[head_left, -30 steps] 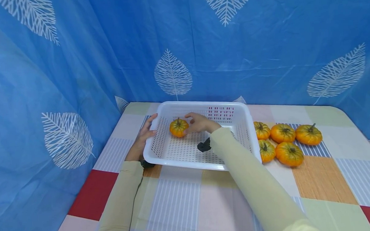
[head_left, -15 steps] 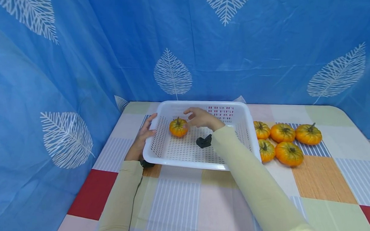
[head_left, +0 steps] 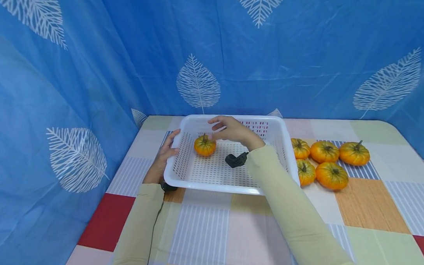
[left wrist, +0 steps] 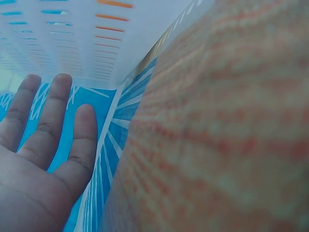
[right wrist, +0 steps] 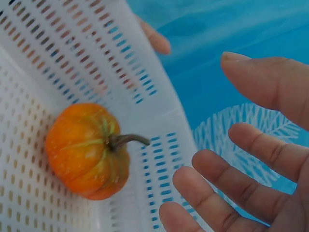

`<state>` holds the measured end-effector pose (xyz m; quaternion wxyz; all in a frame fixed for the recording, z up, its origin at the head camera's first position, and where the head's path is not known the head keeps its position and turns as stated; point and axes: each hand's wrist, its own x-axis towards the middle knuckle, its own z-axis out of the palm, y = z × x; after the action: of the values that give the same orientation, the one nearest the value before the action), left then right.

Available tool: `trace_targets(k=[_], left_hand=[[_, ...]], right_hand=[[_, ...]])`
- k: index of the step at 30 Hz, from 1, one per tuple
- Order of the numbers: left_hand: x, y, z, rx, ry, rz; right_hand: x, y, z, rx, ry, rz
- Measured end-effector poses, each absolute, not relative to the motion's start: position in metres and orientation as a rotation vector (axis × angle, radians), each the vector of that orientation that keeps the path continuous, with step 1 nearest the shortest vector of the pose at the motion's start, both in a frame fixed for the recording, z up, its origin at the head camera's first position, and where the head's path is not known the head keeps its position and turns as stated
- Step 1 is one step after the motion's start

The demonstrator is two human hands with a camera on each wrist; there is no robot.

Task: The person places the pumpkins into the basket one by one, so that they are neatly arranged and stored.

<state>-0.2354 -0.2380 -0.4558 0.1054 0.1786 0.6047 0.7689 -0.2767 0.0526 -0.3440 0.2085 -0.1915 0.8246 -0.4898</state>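
A small orange pumpkin [head_left: 204, 147] with a curved stem sits at the left end of the white slotted plastic basket [head_left: 214, 188]. My right hand [head_left: 233, 131] hovers over the basket just right of the pumpkin. In the right wrist view its thumb and fingers [right wrist: 241, 193] are spread apart, with nothing between them and the pumpkin [right wrist: 82, 154] lying off to the left. At the basket's left end, my left hand [head_left: 162, 157] rests against the outer side near the rim. The left wrist view shows its fingers [left wrist: 47, 128] straight beside the basket wall [left wrist: 87, 53].
Several more orange pumpkins [head_left: 332, 176] stand grouped on the patchwork tablecloth [head_left: 208, 234], right of the basket. A blue curtain [head_left: 252, 80] with white leaf prints hangs behind and at the left. A black wrist camera [head_left: 236, 160] on the right arm hangs over the basket.
My right hand has let go of the pumpkin and risen up and slightly right, its fingers opening out. The pumpkin stays put; my left hand keeps its place at the basket.
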Motion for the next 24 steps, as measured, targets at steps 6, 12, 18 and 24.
trace_targets(k=[6,12,18,24], left_hand=[[-0.235,-0.236,-0.453,0.494,1.826,2.254],[-0.235,-0.236,-0.453,0.500,1.840,2.240],[-0.236,-0.236,-0.453,0.519,1.802,2.252],[-0.235,-0.237,-0.453,0.530,1.773,2.261]], right_hand=[[-0.270,0.054,-0.338,-0.570,2.279,-1.461],[-0.261,0.055,-0.332,-0.600,2.283,-1.506],[-0.253,0.057,-0.327,-0.605,2.289,-1.565],[-0.247,0.060,-0.327,-0.622,2.293,-1.621]])
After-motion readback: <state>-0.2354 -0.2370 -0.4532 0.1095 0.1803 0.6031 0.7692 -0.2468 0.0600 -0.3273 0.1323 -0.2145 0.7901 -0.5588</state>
